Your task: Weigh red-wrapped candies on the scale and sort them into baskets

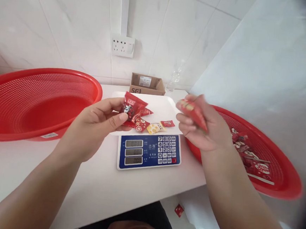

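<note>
My left hand (99,124) pinches a red wrapped snack packet (132,105) between thumb and fingers, above the left part of the scale's white tray (161,106). My right hand (202,123), slightly blurred, is closed around another red packet (194,114) over the tray's right side. On the tray lie several small packets, among them a yellow-and-white one (155,128) and a small red one (167,123); my left hand hides part of the pile. The scale's blue panel (150,152) faces me, with three displays and a keypad.
At the left stands a large red mesh basket (43,130). Another red basket (283,174) at the right holds several wrapped packets (252,157). Behind the scale are a cardboard box (148,84) and a clear plastic bottle (173,81). One red packet (179,210) lies below the table edge.
</note>
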`<state>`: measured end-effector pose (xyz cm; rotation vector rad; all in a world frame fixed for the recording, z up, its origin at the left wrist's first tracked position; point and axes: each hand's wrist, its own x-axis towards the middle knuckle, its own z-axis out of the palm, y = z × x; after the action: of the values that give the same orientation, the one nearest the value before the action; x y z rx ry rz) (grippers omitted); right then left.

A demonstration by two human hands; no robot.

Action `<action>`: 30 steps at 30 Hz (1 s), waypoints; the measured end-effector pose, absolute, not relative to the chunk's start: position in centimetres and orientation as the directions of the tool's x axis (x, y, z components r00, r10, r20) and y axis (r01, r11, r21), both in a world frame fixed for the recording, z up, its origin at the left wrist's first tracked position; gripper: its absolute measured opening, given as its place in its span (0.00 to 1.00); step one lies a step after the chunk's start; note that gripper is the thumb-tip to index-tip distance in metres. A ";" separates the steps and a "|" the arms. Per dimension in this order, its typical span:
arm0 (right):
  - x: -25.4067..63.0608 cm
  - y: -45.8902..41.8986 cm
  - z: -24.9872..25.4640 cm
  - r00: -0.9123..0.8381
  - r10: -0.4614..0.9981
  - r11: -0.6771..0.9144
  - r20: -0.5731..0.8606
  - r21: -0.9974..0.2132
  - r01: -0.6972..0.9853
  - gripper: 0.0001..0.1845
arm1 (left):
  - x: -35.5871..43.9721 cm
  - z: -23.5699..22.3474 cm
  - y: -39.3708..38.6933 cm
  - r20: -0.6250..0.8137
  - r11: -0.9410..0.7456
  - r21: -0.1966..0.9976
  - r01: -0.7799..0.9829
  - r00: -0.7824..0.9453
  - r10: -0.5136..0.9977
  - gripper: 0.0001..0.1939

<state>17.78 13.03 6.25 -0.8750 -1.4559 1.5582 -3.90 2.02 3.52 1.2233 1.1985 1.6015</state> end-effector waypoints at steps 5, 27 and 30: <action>16.4 10.4 6.3 -0.632 0.775 0.059 -0.010 -0.994 0.088 0.09 | -2.8 2.9 1.7 0.350 -0.235 0.872 0.429 -0.213 0.912 0.12; 18.2 15.6 3.6 -0.446 0.895 0.407 0.033 -0.469 0.783 0.20 | -3.5 3.6 1.7 0.383 -0.091 0.771 0.630 -0.345 0.857 0.13; 19.5 16.5 3.5 -0.464 0.885 0.423 -0.031 -0.363 0.830 0.20 | -3.6 3.6 1.8 0.390 -0.097 0.770 0.630 -0.346 0.853 0.13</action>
<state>19.53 16.50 3.50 -1.5264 -2.5070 0.4960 -3.55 1.84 3.60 1.6416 1.9396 1.4198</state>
